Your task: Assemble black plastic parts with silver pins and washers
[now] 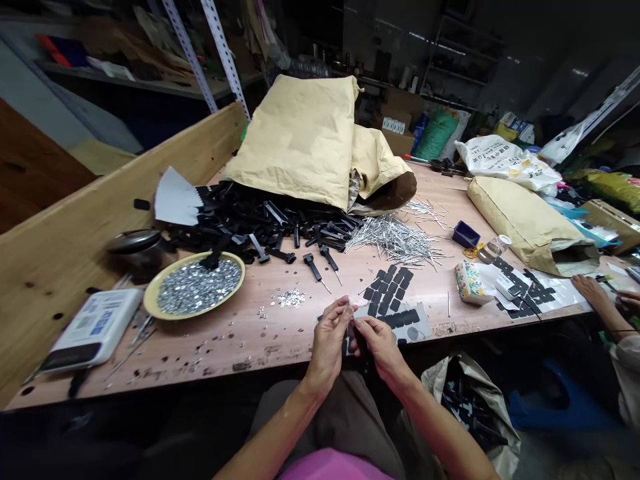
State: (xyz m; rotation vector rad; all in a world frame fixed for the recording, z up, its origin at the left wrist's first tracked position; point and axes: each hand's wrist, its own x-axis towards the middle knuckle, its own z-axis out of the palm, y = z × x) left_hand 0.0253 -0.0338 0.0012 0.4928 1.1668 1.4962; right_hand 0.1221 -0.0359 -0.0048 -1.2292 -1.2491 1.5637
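My left hand [327, 337] and my right hand [384, 343] meet at the table's front edge. Fingertips of both are pinched close together around something small and dark, mostly hidden by the fingers. Just beyond them lie rows of black pads [387, 288] and a grey sheet [423, 321] bearing more black pads. Two black plastic parts with thin metal rods, one being the nearer part [313, 267], lie past my left hand. To its left is a small heap of shiny metal pieces [291, 298].
A yellow bowl [153, 308] of metal pieces, a white scale [107, 320] and a pile of black parts [235, 220] occupy the left. Metal rods [395, 237] lie by paper sacks [300, 140]. At right are a tissue box [470, 283] and a co-worker's hand [593, 290].
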